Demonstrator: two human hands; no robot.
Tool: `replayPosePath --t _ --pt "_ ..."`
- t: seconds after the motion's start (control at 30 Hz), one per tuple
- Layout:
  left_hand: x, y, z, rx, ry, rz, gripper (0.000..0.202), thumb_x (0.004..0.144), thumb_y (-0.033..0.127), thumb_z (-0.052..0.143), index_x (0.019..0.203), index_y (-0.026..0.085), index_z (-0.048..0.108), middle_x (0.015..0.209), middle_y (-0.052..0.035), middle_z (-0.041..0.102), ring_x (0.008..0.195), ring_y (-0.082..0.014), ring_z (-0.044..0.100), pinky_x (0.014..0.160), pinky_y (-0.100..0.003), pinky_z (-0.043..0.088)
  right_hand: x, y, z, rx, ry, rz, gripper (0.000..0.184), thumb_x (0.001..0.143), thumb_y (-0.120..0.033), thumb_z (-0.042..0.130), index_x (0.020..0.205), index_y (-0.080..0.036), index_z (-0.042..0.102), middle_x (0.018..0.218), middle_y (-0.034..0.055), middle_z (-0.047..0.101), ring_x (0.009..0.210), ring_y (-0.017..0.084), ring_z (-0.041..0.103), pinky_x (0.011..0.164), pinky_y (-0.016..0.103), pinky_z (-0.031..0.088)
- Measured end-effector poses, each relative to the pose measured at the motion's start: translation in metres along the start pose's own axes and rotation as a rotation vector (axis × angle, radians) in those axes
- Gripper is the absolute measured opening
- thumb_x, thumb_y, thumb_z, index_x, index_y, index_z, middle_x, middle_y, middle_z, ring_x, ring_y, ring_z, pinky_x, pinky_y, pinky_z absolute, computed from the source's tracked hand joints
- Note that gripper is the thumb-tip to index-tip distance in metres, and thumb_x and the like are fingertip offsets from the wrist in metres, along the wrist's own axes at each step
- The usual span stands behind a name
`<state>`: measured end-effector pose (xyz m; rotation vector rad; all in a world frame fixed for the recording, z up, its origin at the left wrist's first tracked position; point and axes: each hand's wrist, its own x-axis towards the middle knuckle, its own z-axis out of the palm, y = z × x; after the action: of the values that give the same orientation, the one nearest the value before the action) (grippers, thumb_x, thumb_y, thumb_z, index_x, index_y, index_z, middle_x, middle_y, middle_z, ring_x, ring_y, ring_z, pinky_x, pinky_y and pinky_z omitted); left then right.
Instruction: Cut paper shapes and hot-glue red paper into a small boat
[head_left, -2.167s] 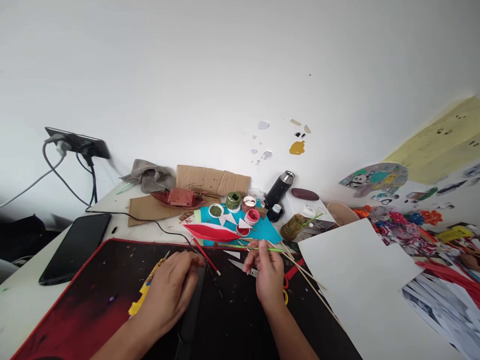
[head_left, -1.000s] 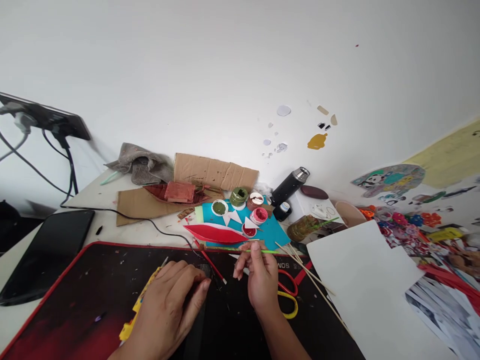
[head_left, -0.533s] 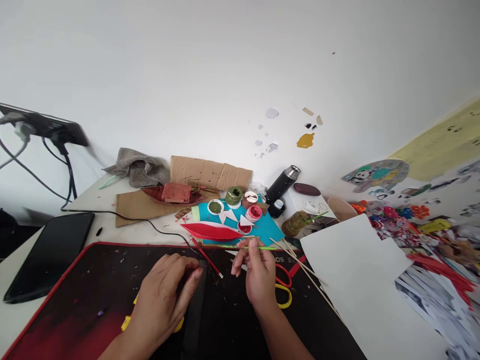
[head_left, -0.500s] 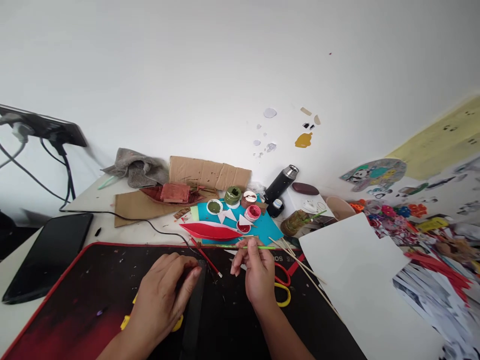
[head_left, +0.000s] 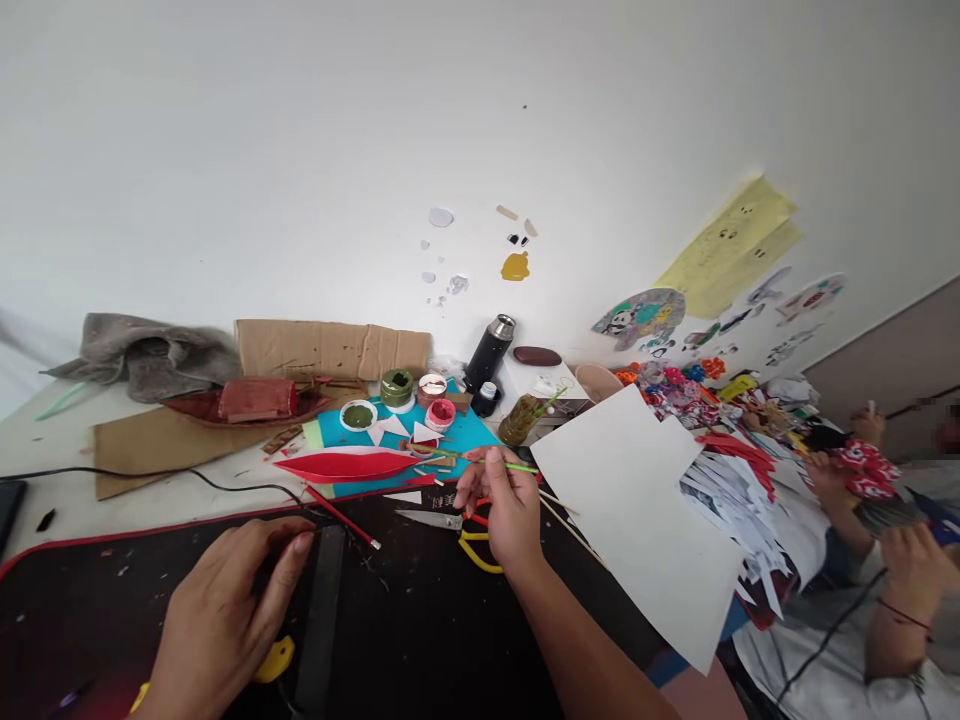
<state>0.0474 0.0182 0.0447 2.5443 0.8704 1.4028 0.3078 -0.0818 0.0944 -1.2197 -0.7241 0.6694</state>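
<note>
My right hand [head_left: 510, 510] is closed around a thin green paintbrush [head_left: 517, 465], its bristle end pointing left over a small lid of red paint [head_left: 425, 446]; I cannot tell if they touch. Beside that lid lies a red boat-shaped paper piece [head_left: 345, 466] with a white inner edge. My left hand [head_left: 232, 600] rests low on the black mat, fingers curled and pinched; whatever they hold, if anything, is hidden. Under it a yellow object [head_left: 275, 660] shows in part. Scissors [head_left: 476, 553] lie open beside my right wrist, and a red pencil [head_left: 345, 517] lies between the hands.
Paint jars [head_left: 396, 386] and white paper scraps [head_left: 386, 430] sit on blue paper [head_left: 480, 430]. Behind are a reddish-brown model boat [head_left: 259, 400], a cloth [head_left: 157, 355] and a black flask [head_left: 491, 352]. White sheets [head_left: 637, 520] lie right; another person's hands [head_left: 915, 570] are farther right.
The view has turned to the right, bringing another person into sight. The paintbrush in my right hand has shifted toward the red paint lid. My left hand keeps its curled pose.
</note>
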Motion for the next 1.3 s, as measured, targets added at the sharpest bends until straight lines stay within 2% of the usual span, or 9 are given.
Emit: replayPosePath --t 0.27,0.57,0.7,0.83,0.93,1.07,1.3 --pt "0.006 0.004 -0.002 0.003 0.037 0.019 0.03 0.116 0.046 0.049 0.097 0.03 0.066 0.079 0.0016 0.078 0.062 -0.0204 0.074 0.06 -0.032 0.054 0.017 -0.003 -0.032 -0.215 0.024 -0.121 0.055 0.099 -0.075 0.071 0.102 -0.02 0.079 0.085 0.0049 0.076 0.055 0.015 0.067 0.045 0.025 0.048" --pt "-0.002 -0.006 0.003 -0.02 0.019 -0.008 0.027 0.113 0.049 0.051 0.098 0.033 0.067 0.079 0.003 0.079 0.061 -0.0209 0.075 0.057 -0.034 0.053 0.044 -0.012 -0.072 -0.339 0.154 -0.237 0.048 0.104 -0.066 0.067 0.109 -0.021 0.08 0.09 0.0064 0.078 0.061 0.018 0.071 0.047 0.027 0.049" --pt "-0.011 -0.015 0.008 -0.039 0.005 -0.031 0.022 0.109 0.044 0.055 0.097 0.033 0.069 0.082 0.0027 0.08 0.065 -0.0212 0.076 0.062 -0.034 0.056 0.051 -0.013 -0.09 -0.402 0.258 -0.277 0.048 0.104 -0.066 0.064 0.115 -0.021 0.079 0.095 0.0075 0.079 0.063 0.02 0.073 0.048 0.029 0.051" --pt "-0.017 -0.022 0.011 -0.07 -0.032 -0.072 0.018 0.104 0.04 0.058 0.096 0.033 0.073 0.085 0.0028 0.081 0.07 -0.0209 0.078 0.068 -0.033 0.058 0.05 -0.003 -0.102 -0.48 0.286 -0.258 0.052 0.103 -0.067 0.064 0.119 -0.021 0.079 0.1 0.009 0.081 0.063 0.019 0.072 0.049 0.029 0.051" --pt "-0.021 -0.023 0.011 -0.097 -0.065 -0.161 0.017 0.101 0.042 0.061 0.093 0.035 0.075 0.085 0.0019 0.083 0.072 -0.0232 0.079 0.068 -0.035 0.059 0.05 -0.001 -0.107 -0.452 0.3 -0.239 0.056 0.102 -0.071 0.065 0.118 -0.02 0.079 0.097 0.0081 0.081 0.062 0.018 0.071 0.049 0.028 0.051" --pt "-0.027 -0.026 0.013 -0.132 -0.1 -0.258 0.014 0.098 0.044 0.064 0.092 0.037 0.075 0.085 0.0006 0.083 0.074 -0.0273 0.079 0.072 -0.041 0.058 0.054 -0.011 -0.114 -0.376 0.329 -0.244 0.058 0.101 -0.074 0.067 0.113 -0.018 0.079 0.086 0.0051 0.079 0.058 0.016 0.069 0.049 0.026 0.048" --pt "-0.04 -0.035 0.018 -0.147 -0.138 -0.293 0.013 0.098 0.044 0.064 0.096 0.037 0.074 0.089 -0.0022 0.083 0.081 -0.0305 0.079 0.079 -0.044 0.057 0.057 -0.024 -0.125 -0.427 0.361 -0.249 0.061 0.1 -0.078 0.067 0.103 -0.018 0.079 0.076 0.0038 0.077 0.057 0.016 0.065 0.05 0.026 0.047"
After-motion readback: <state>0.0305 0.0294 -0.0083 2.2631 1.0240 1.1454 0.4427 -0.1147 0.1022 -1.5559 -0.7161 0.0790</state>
